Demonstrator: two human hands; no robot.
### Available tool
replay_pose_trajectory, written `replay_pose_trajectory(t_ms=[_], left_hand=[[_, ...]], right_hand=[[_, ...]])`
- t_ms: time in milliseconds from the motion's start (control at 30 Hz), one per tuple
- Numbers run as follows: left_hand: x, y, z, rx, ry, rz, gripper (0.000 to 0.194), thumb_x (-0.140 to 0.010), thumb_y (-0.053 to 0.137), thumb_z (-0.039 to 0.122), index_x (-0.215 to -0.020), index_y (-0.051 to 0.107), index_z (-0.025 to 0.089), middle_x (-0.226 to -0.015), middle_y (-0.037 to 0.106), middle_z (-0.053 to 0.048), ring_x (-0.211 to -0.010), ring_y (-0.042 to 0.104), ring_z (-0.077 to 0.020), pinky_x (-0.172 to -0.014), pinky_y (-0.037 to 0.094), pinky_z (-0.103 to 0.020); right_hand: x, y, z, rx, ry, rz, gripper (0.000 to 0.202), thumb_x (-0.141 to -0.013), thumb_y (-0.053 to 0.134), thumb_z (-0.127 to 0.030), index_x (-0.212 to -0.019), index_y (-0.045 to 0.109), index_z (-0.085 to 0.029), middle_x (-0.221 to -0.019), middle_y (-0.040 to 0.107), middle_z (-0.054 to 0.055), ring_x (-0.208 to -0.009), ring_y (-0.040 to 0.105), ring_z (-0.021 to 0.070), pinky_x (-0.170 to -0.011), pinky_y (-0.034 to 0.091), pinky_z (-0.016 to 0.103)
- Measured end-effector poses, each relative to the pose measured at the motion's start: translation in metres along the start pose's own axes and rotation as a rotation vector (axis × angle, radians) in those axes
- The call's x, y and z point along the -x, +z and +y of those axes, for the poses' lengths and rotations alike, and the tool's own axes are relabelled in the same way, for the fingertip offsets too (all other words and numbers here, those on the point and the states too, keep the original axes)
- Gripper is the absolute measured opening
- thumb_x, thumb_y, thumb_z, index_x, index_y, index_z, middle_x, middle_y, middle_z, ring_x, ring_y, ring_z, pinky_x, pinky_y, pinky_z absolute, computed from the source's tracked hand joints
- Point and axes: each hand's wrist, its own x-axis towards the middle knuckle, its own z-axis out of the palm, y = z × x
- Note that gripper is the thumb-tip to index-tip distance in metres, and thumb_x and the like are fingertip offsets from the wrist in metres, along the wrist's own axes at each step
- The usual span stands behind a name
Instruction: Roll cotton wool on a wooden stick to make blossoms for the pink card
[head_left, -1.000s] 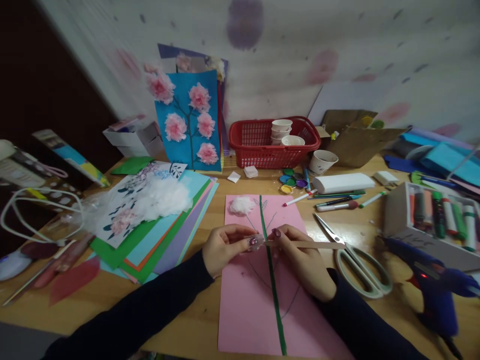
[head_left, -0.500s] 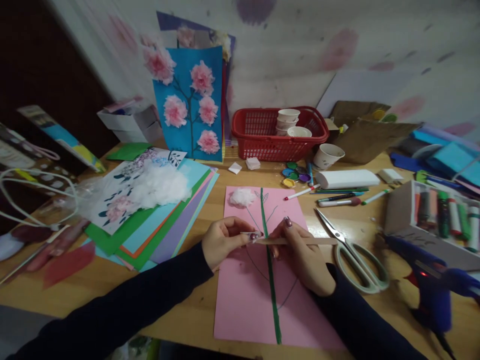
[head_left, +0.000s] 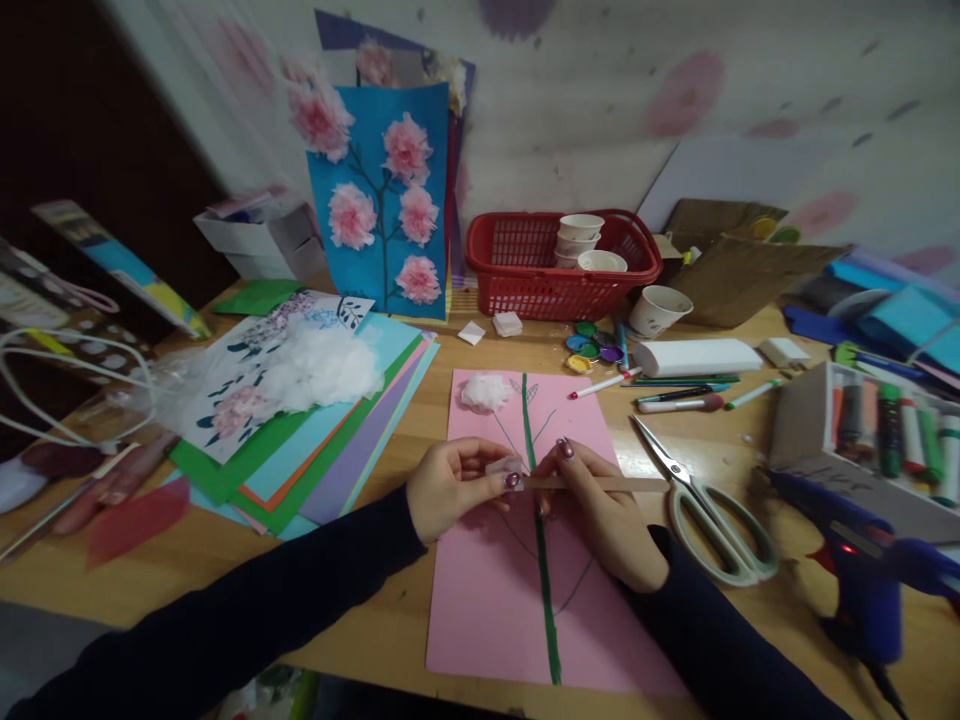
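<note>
Between thumb and fingers, my left hand (head_left: 457, 485) pinches a small whitish paper piece (head_left: 505, 466). My right hand (head_left: 592, 500) grips a flat wooden stick (head_left: 637, 485), whose left end meets the paper piece. Both hands are over a pink sheet (head_left: 487, 620) with a painted green stem (head_left: 546, 590) and thin drawn branches. A white fluffy flower (head_left: 484, 392) lies at the sheet's upper left. Stacked small white squares (head_left: 508, 323) rest on the table beyond the sheet.
Scissors (head_left: 697, 500) lie open right of the sheet, near a blue glue gun (head_left: 862, 570) and a marker box (head_left: 802, 440). A red basket (head_left: 555, 290) holds cups. Coloured papers (head_left: 300, 480) with white fluff (head_left: 322, 370) are left; a blue flower picture (head_left: 382, 200) stands behind.
The stick's left end has shifted slightly right, and more of the paper piece shows above my left fingertips. The camera view has moved slightly.
</note>
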Motion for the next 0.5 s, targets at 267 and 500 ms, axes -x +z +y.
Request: replay_pose_trajectory(t_ms=[267, 500], left_hand=[[0.0003, -0.0002, 0.0016, 0.090, -0.093, -0.036, 0.041, -0.055, 0.081, 0.037, -0.078, 0.063, 0.008, -0.069, 0.066, -0.004, -0.058, 0.065, -0.0141, -0.055, 0.051, -0.023], [0.0004, -0.0010, -0.0002, 0.084, -0.053, -0.022, 0.044, -0.056, 0.079, 0.040, -0.081, 0.065, 0.007, -0.070, 0.066, -0.006, -0.058, 0.066, -0.0147, -0.054, 0.052, -0.023]], right_hand=[[0.0000, -0.0001, -0.0003, -0.012, 0.001, -0.007, 0.040, -0.084, 0.049, -0.052, -0.065, 0.058, -0.018, -0.049, 0.057, 0.000, -0.047, 0.051, 0.0125, -0.048, 0.038, 0.025], [-0.0003, -0.0003, 0.0001, -0.030, 0.005, -0.002, 0.040, -0.083, 0.050, -0.052, -0.065, 0.058, -0.018, -0.048, 0.056, 0.000, -0.045, 0.051, 0.0124, -0.046, 0.038, 0.024]])
